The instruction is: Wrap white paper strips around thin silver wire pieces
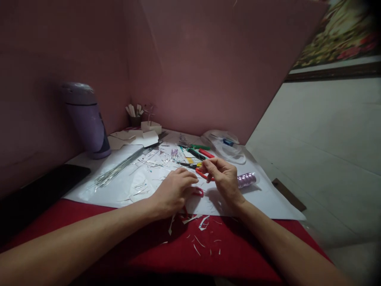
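Note:
My left hand (175, 191) hovers over or rests on the white sheet (253, 202), its fingers loosely bent and a little apart, with nothing visible in them. Right beside it lies a red loop handle (198, 192), partly covered by that hand; its tool is hidden. My right hand (223, 178) is closed in a pinch, thumb against index finger; what it holds is too small to make out. Behind the right fingers are pliers with red and yellow handles (200, 171). A spool of shiny purple thread (247, 180) lies just right of the right hand.
A bundle of thin wires (119, 169) lies left, near a purple tumbler (87, 127). Green-handled (201, 147) and other tools lie behind my hands, before a clear plastic bag (238, 155). Paper scraps (204, 223) litter the red cloth (143, 250). Pink boards stand behind.

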`<move>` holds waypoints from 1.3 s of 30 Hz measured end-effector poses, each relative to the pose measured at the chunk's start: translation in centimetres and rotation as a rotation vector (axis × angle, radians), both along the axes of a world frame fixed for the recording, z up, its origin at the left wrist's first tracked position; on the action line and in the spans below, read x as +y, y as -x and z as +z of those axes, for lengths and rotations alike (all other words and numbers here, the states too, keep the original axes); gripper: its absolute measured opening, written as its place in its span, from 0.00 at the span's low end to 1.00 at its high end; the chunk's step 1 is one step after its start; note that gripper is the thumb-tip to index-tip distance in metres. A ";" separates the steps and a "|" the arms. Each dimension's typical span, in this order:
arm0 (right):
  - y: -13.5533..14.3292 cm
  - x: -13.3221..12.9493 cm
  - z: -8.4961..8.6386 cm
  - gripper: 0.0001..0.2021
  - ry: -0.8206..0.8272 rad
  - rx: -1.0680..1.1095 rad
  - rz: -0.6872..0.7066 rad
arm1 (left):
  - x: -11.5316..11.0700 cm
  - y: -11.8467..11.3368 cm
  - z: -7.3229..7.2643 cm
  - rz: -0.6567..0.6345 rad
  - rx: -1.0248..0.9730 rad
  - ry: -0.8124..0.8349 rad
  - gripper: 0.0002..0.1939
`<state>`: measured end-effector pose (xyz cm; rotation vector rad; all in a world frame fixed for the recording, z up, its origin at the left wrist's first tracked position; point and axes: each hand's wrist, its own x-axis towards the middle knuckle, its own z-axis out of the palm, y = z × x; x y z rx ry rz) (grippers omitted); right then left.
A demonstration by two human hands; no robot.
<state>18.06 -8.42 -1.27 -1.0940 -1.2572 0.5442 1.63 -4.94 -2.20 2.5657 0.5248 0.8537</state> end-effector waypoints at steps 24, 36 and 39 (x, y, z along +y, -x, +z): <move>-4.2 0.5 4.6 0.06 -0.245 0.231 -0.210 | -1.7 -1.3 0.2 -0.249 0.357 -0.244 0.17; -2.1 -0.7 4.2 0.06 -0.276 0.134 -0.121 | -1.0 -1.2 0.2 -0.312 -0.013 -0.010 0.14; -0.7 -0.9 2.9 0.07 -0.225 0.073 -0.080 | -0.6 -1.1 0.3 -0.213 -0.276 0.107 0.12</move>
